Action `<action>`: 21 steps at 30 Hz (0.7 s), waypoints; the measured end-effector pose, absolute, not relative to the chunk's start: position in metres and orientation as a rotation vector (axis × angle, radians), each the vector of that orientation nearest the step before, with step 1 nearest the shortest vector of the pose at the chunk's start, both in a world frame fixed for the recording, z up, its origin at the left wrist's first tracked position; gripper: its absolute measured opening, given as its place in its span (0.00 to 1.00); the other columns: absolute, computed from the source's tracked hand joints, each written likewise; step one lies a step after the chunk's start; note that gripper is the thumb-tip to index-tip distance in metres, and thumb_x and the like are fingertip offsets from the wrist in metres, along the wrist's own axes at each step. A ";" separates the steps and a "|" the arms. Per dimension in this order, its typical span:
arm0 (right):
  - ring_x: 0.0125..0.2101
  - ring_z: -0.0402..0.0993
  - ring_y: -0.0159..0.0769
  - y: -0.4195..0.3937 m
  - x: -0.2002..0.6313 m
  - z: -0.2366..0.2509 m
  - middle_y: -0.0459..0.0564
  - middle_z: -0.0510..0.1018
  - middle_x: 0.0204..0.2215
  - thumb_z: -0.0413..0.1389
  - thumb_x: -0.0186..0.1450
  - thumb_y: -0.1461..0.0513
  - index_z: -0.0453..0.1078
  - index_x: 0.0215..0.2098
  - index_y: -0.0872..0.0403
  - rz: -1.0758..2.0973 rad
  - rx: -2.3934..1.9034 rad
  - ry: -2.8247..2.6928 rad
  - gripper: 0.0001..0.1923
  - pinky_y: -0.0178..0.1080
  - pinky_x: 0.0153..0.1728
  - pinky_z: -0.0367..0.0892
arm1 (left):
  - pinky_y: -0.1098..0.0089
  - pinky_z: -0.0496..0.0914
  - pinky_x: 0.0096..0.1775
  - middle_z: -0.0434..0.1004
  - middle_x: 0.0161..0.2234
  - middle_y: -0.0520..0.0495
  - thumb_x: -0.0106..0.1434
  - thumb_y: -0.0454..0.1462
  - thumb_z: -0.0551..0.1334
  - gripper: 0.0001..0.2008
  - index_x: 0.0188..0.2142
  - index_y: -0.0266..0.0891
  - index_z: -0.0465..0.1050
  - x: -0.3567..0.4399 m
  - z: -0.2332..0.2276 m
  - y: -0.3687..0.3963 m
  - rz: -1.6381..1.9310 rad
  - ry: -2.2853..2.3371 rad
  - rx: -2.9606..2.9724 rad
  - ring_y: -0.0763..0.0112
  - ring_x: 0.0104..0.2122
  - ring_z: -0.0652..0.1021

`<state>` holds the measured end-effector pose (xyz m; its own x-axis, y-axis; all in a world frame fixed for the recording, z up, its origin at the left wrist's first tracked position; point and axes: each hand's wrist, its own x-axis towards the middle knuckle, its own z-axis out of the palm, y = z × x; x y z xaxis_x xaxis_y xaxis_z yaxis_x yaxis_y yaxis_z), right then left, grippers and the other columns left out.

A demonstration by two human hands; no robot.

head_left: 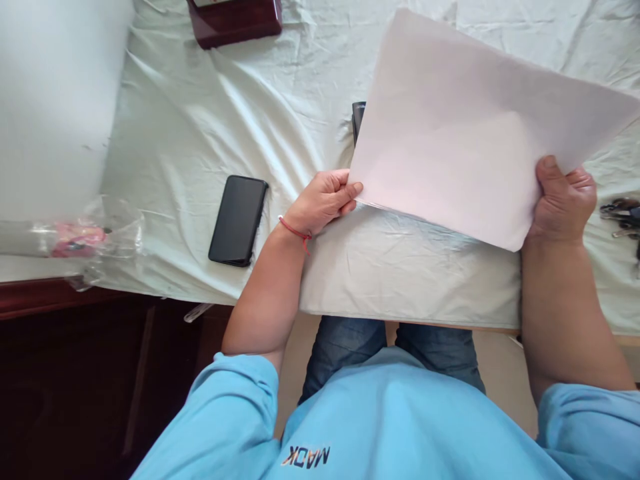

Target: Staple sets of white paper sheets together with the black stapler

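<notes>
A stack of white paper sheets (pixel 450 127) is held up, tilted, over the cloth-covered table. My left hand (pixel 327 199) pinches its lower left corner, thumb on top and fingers below. On the right edge, my right hand (pixel 565 197) grips the sheets with the thumb over the face; its other fingers are partly hidden behind. Just beyond the paper's left edge a dark object (pixel 358 119) peeks out, mostly covered by the sheets. A black smartphone (pixel 239 220) lies on the cloth to the left of my left forearm.
A pale green cloth (pixel 200 120) with wrinkles covers the table. A dark red glossy box (pixel 240 23) stands at the back left. Clear plastic wrapping with a pink part (pixel 80 239) lies at the far left. Some keys (pixel 623 217) sit at the right edge.
</notes>
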<state>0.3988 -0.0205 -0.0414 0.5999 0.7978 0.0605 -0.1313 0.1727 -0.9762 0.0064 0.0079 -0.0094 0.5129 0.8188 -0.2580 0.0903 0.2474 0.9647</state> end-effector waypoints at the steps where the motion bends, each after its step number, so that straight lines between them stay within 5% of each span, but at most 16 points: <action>1: 0.48 0.85 0.38 -0.020 0.399 -0.042 0.48 0.86 0.40 0.75 0.59 0.62 0.82 0.38 0.58 0.739 -1.213 -0.682 0.11 0.52 0.69 0.75 | 0.73 0.46 0.19 0.61 0.19 0.58 0.62 0.59 0.75 0.28 0.33 0.41 0.69 0.007 -0.011 0.008 0.632 0.922 1.231 0.82 0.18 0.56; 17: 0.45 0.85 0.37 -0.017 0.401 -0.041 0.47 0.85 0.38 0.71 0.63 0.67 0.82 0.37 0.59 0.725 -1.225 -0.607 0.05 0.52 0.69 0.75 | 0.75 0.59 0.20 0.76 0.23 0.56 0.60 0.59 0.77 0.28 0.45 0.45 0.74 0.009 -0.029 0.010 0.847 0.884 1.270 0.78 0.18 0.70; 21: 0.47 0.86 0.38 -0.018 0.398 -0.039 0.48 0.85 0.39 0.70 0.64 0.68 0.82 0.37 0.60 0.731 -1.228 -0.591 0.04 0.54 0.69 0.74 | 0.75 0.57 0.19 0.71 0.20 0.55 0.66 0.62 0.72 0.27 0.35 0.42 0.72 0.012 -0.027 0.009 0.883 1.035 1.315 0.79 0.17 0.68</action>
